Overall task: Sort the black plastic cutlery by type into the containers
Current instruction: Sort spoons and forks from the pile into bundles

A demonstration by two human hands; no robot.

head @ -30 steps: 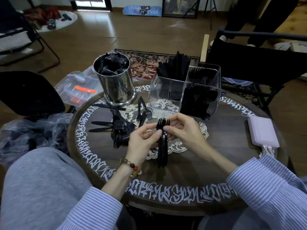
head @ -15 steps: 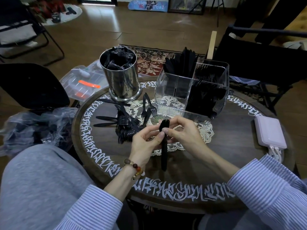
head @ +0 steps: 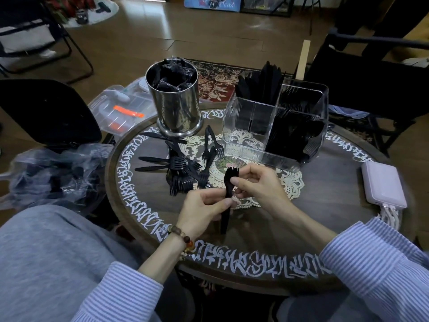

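A bundle of black plastic forks (head: 228,182) stands upright over the table, tines up, held by both hands. My left hand (head: 202,210) pinches the handles low down, and my right hand (head: 257,184) grips the necks just under the tines. A loose pile of black forks and knives (head: 183,168) lies to the left on the table. Behind stands a clear divided container (head: 246,126); black knives (head: 262,82) fill its back left part and black forks (head: 294,133) its right part. A steel cylinder (head: 178,112) holds wrapped black cutlery.
The round dark table (head: 301,228) carries white lettering along its rim and a lace doily (head: 290,182) at its centre. A lilac power bank (head: 383,187) lies at the right. A plastic bag (head: 55,173), a clear box (head: 123,110) and black chairs flank the table.
The spread forks have been squeezed into one tight bundle between both hands. My left hand has slid lower along the handles. The camera has shifted slightly.
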